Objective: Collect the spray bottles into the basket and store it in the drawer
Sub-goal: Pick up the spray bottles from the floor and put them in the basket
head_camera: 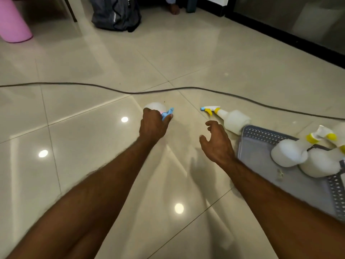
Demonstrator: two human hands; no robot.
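My left hand [154, 124] is closed around the blue-and-pink head of a white spray bottle [155, 106] lying on the tiled floor. My right hand [216, 142] hovers open, fingers spread, just left of a grey perforated basket [261, 134]. A white spray bottle with a yellow trigger [231, 117] lies on the floor against the basket's far corner, a short way beyond my right fingertips. Two more white bottles with yellow collars [288, 154] [320, 166] lie inside the basket.
A dark cable [130, 92] runs across the floor beyond the bottles. A grey backpack [115, 14] and a pink cylinder [13, 21] stand at the back left. A dark cabinet base [280, 32] lines the back right. Someone's foot [174, 9] shows at the top.
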